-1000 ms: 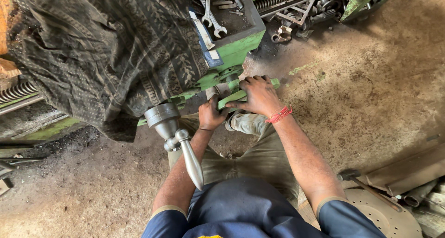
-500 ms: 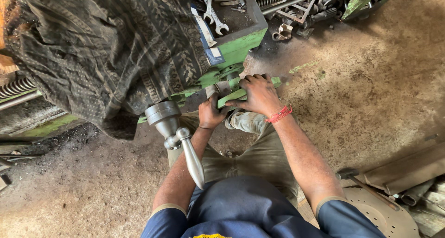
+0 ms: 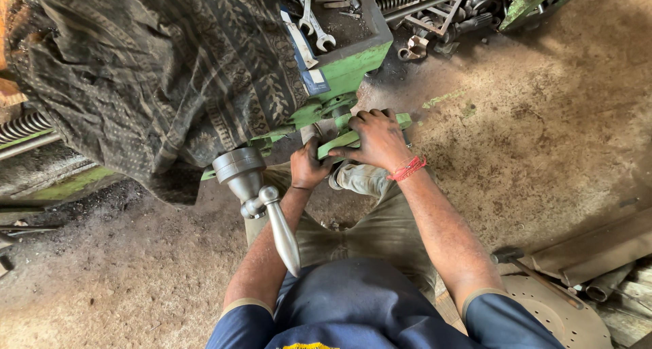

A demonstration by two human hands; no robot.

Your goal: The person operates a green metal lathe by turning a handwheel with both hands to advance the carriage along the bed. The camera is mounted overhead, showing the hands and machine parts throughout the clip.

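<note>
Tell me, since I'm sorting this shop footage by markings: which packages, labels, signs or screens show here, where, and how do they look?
Flat blue and white card or packet: lies on the green machine beside the wrenches, long, narrow, partly under the dark cloth; which it is, I cannot tell.
No signs or screens in view.

At the centre of the frame, a green lever (image 3: 343, 144) on a green machine (image 3: 353, 63) is gripped by the right hand (image 3: 377, 140), whose wrist is ringed by a red thread (image 3: 407, 168). Just to its left, the left hand (image 3: 309, 165) is closed around the lever's lower end. A polished metal handle (image 3: 270, 213) is seen left of centre. The upper left is covered by a dark patterned cloth (image 3: 149, 70). Spanners (image 3: 309, 16) are laid on the machine's top tray at the upper middle, and a hammer (image 3: 526, 271) rests at lower right.
</note>
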